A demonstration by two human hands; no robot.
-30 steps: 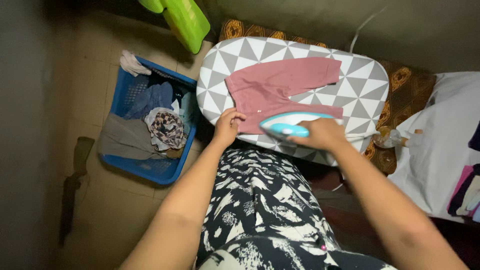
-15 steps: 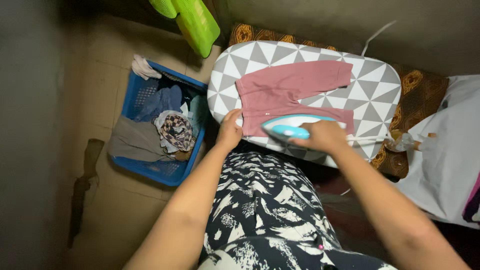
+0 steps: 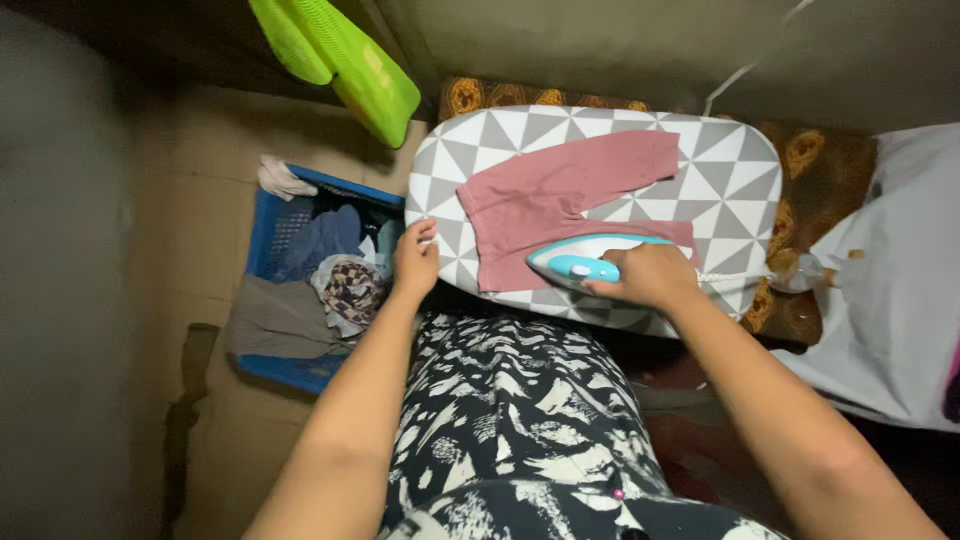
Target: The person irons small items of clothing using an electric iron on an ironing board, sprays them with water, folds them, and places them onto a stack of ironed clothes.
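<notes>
Pink trousers (image 3: 560, 205): small, soft matte knit, laid flat on the ironing board (image 3: 735, 165), waistband toward the left end, two legs running right. Upper leg angles up toward the far edge, lower leg runs along the near edge under the iron.

Ironing board: rounded-corner oblong, padded fabric cover with grey and white triangle print. Sits on a brown and orange patterned cloth (image 3: 825, 165).

Iron (image 3: 580, 260): smooth plastic shell, white body with teal top, pointed nose facing left, resting on the lower trouser leg. White cord (image 3: 735, 278) trails off to the right along the board's near edge.

Right hand (image 3: 650, 275): fingers wrapped closed around the iron's handle, palm down.

Left hand (image 3: 415, 260): fingers loosely curled, gripping nothing, resting on the board's left corner just beside the waistband; can't tell whether it touches the fabric.

Blue laundry basket (image 3: 262, 225): rigid plastic, rectangular, perforated walls, on the tiled floor left of the board. Holds crumpled clothes: grey, blue denim-like, one checked piece. A pale rag hangs over its far rim.

Lime green mesh item (image 3: 350, 60): flat plastic-looking panel, leaning above the basket.

White sheet (image 3: 885, 300) on the right, wrinkled. Person's lap is covered in black and white patterned cloth (image 3: 520, 420).
</notes>
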